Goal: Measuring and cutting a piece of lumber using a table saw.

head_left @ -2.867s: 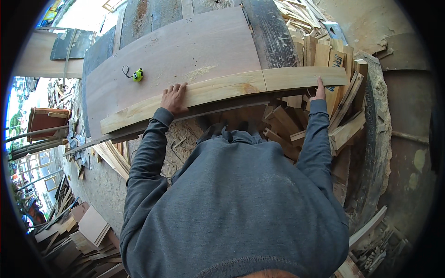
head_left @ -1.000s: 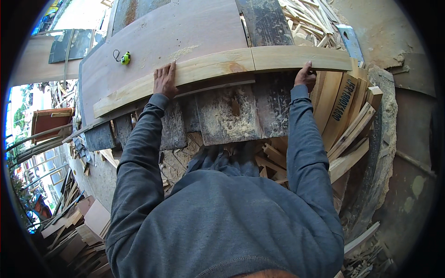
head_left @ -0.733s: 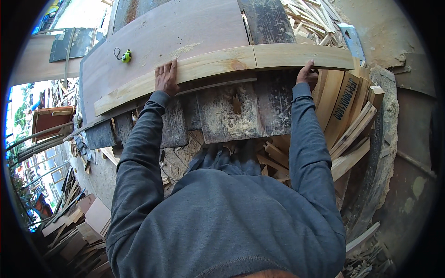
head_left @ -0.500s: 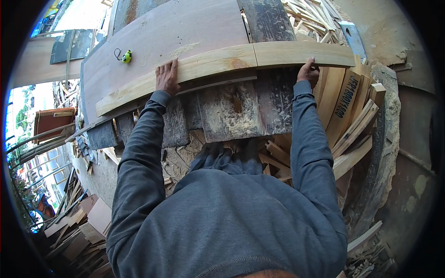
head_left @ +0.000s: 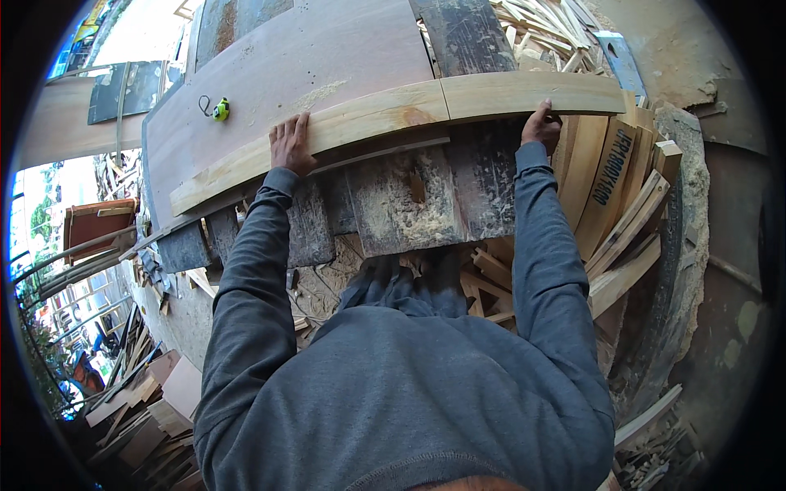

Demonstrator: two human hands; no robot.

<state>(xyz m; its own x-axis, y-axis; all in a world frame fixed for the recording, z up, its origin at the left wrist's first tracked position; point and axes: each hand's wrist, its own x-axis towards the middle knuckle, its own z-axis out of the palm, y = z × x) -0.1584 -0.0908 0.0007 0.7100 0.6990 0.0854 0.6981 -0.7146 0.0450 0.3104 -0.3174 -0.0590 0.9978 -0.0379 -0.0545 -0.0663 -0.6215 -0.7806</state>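
A long pale wooden plank (head_left: 377, 117) lies across the workbench in front of me, with a dark line running across it right of its middle. My left hand (head_left: 292, 146) rests on the plank's left part, fingers stretched out flat over its top and near edge. Near the plank's right end, my right hand (head_left: 541, 128) grips the near edge, thumb on top and the other fingers curled underneath, partly hidden. Beneath the plank's left part is a wide reddish-brown board (head_left: 246, 82). A green tape measure (head_left: 221, 110) with a dark wrist loop sits on that board, beyond my left hand.
Dark, sawdust-covered bench planks (head_left: 409, 200) form the near edge before my body. Several stacked timber boards (head_left: 602, 176) lean at the right. Thin offcuts (head_left: 544, 33) are heaped at the far right, and scrap wood (head_left: 155, 401) is piled at the lower left.
The view has shifted slightly. Both hands keep their places on the plank, and the plank stays in nearly the same position on the bench.
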